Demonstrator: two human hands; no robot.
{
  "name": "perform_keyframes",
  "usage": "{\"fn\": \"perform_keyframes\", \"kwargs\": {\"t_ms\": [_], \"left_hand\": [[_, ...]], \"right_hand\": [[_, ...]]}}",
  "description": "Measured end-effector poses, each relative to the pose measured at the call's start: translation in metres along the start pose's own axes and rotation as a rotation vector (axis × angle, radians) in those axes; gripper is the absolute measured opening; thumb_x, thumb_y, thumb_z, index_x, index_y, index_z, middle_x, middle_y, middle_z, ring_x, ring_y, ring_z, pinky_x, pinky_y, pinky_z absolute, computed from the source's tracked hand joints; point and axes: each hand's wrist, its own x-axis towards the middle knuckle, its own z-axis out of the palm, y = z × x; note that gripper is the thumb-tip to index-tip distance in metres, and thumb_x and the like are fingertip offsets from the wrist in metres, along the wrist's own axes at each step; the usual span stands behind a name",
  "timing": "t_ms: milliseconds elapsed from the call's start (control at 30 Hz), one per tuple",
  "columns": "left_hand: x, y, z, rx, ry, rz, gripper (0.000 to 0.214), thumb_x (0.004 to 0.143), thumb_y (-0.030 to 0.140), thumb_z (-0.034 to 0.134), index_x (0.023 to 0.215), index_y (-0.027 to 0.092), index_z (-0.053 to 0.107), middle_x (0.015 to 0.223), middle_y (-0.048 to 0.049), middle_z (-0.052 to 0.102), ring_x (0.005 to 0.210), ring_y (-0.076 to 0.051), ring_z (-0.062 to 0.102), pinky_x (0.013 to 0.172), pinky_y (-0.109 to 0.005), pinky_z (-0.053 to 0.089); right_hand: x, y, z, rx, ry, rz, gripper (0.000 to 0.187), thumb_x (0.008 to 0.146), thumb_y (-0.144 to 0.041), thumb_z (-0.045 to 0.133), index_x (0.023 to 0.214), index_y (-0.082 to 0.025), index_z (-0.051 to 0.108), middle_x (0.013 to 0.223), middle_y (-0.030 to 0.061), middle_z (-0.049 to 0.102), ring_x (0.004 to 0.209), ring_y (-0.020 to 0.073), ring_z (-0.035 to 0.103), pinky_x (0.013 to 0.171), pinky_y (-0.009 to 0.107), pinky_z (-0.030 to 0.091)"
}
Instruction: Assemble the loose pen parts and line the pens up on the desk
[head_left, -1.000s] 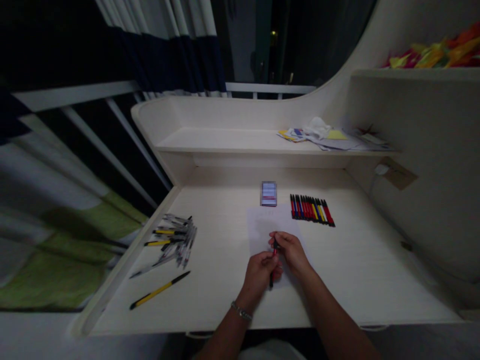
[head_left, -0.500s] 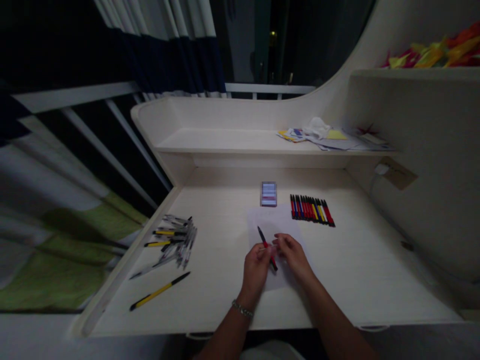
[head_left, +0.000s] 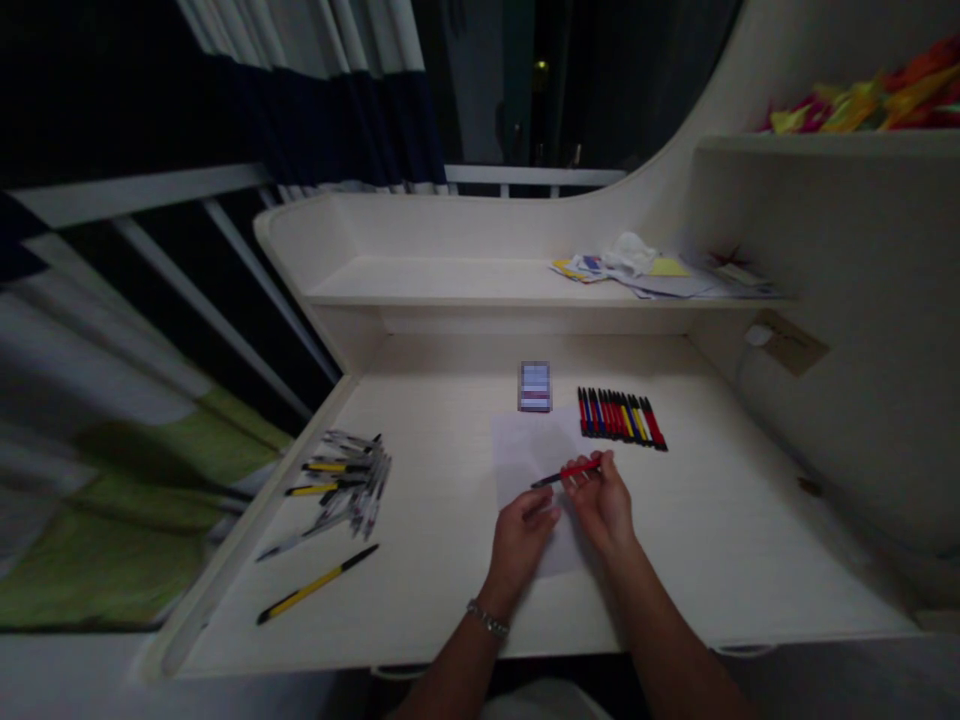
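Between thumb and fingers, my right hand (head_left: 606, 508) grips a red and black pen (head_left: 577, 470), its black end pointing left. My left hand (head_left: 519, 540) is just below that black end with its fingers curled together; whether anything small is in them is hidden. Both hands are over a white sheet of paper (head_left: 514, 445). Beyond my right hand, a neat row of red, blue, yellow and white pens (head_left: 621, 418) with black ends lies on the desk. To the left is a loose pile of clear and yellow pens (head_left: 356, 485). A single yellow and black pen (head_left: 311, 592) lies nearer me.
A phone-like device with a blurred screen (head_left: 535, 387) lies behind the paper. Papers and a crumpled white tissue (head_left: 630, 255) rest on the raised shelf (head_left: 435, 280). A cable (head_left: 757, 400) runs along the right wall. Slatted railing and curtains border the left side.
The red pen has passed from my left hand to my right and turned from steeply slanted to nearly level. My left hand has drawn slightly down from it. The view shifted a little.
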Motion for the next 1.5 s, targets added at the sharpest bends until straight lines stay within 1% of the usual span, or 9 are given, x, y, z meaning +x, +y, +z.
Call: {"fn": "perform_keyframes", "kwargs": {"t_ms": [167, 367, 733, 900, 1000, 1100, 1233, 1433, 1500], "left_hand": [[-0.001, -0.014, -0.018, 0.268, 0.070, 0.061, 0.016, 0.071, 0.020, 0.074, 0.087, 0.021, 0.077, 0.092, -0.0078, 0.075, 0.087, -0.023, 0.069, 0.088, -0.037, 0.051], [0.001, -0.018, -0.019, 0.386, 0.044, 0.092, 0.015, 0.074, 0.022, 0.070, 0.088, 0.022, 0.076, 0.090, -0.0073, 0.076, 0.085, -0.023, 0.069, 0.085, -0.037, 0.053], [0.006, -0.021, -0.023, 0.524, -0.040, 0.102, 0.019, 0.079, 0.021, 0.063, 0.095, 0.019, 0.074, 0.095, -0.0055, 0.076, 0.087, -0.020, 0.070, 0.084, -0.033, 0.054], [0.024, -0.018, -0.028, 0.663, -0.027, 0.167, 0.019, 0.082, 0.018, 0.062, 0.097, 0.020, 0.074, 0.097, -0.0055, 0.075, 0.088, -0.019, 0.069, 0.086, -0.034, 0.053], [0.039, -0.016, -0.031, 0.798, 0.036, 0.245, 0.022, 0.083, 0.016, 0.061, 0.101, 0.019, 0.073, 0.102, -0.0074, 0.074, 0.095, -0.021, 0.066, 0.091, -0.038, 0.051], [0.049, -0.020, -0.033, 0.881, 0.062, 0.313, 0.024, 0.083, 0.012, 0.061, 0.103, 0.017, 0.072, 0.105, -0.0087, 0.072, 0.101, -0.023, 0.063, 0.095, -0.041, 0.048], [0.052, -0.029, -0.035, 0.902, 0.080, 0.380, 0.026, 0.081, 0.009, 0.061, 0.105, 0.017, 0.069, 0.106, -0.0085, 0.071, 0.104, -0.024, 0.060, 0.097, -0.043, 0.046], [0.051, -0.032, -0.037, 0.923, 0.051, 0.425, 0.025, 0.083, 0.010, 0.060, 0.106, 0.016, 0.068, 0.110, -0.0092, 0.069, 0.107, -0.025, 0.058, 0.098, -0.043, 0.046], [0.052, -0.032, -0.037, 0.940, 0.048, 0.429, 0.026, 0.084, 0.011, 0.060, 0.108, 0.017, 0.067, 0.116, -0.0101, 0.067, 0.111, -0.025, 0.056, 0.100, -0.045, 0.045]], "right_hand": [[0.032, -0.028, -0.016, 0.067, -0.023, 0.043, 0.043, 0.079, -0.068, 0.057, 0.073, -0.025, 0.054, 0.051, -0.0072, 0.033, 0.041, 0.0097, 0.028, 0.040, 0.023, 0.025], [0.039, -0.030, -0.022, 0.087, -0.009, 0.090, 0.034, 0.077, -0.053, 0.059, 0.064, -0.023, 0.050, 0.047, -0.0089, 0.026, 0.039, 0.0086, 0.017, 0.037, 0.023, 0.016], [0.041, -0.029, -0.025, 0.351, -0.045, 0.184, 0.024, 0.082, -0.040, 0.059, 0.069, -0.021, 0.055, 0.046, -0.0093, 0.034, 0.035, 0.0058, 0.026, 0.032, 0.017, 0.023], [0.048, -0.031, -0.023, 0.360, -0.098, 0.262, 0.030, 0.083, -0.049, 0.063, 0.078, -0.020, 0.060, 0.054, -0.0055, 0.046, 0.040, 0.0061, 0.038, 0.030, 0.015, 0.026], [0.056, -0.029, -0.015, 0.283, -0.043, 0.257, 0.025, 0.084, -0.041, 0.065, 0.074, -0.019, 0.060, 0.059, -0.0021, 0.055, 0.046, 0.0072, 0.047, 0.033, 0.015, 0.032], [0.064, -0.019, -0.007, 0.055, 0.114, 0.218, 0.043, 0.088, -0.055, 0.054, 0.066, -0.018, 0.059, 0.058, 0.0014, 0.060, 0.048, 0.0107, 0.054, 0.039, 0.021, 0.040], [0.074, -0.002, -0.001, -0.309, 0.283, 0.117, 0.058, 0.083, -0.071, 0.048, 0.066, -0.018, 0.062, 0.038, -0.0039, 0.044, 0.030, 0.0081, 0.036, 0.032, 0.020, 0.027], [0.081, 0.023, 0.012, -0.291, 0.067, 0.282, 0.036, 0.079, -0.050, 0.060, 0.083, -0.015, 0.068, 0.064, 0.0078, 0.069, 0.054, 0.0170, 0.064, 0.048, 0.026, 0.049], [0.083, 0.034, 0.015, -0.365, 0.030, 0.220, 0.030, 0.070, -0.043, 0.072, 0.080, -0.016, 0.067, 0.066, 0.0068, 0.070, 0.056, 0.0170, 0.064, 0.049, 0.025, 0.048]]}}
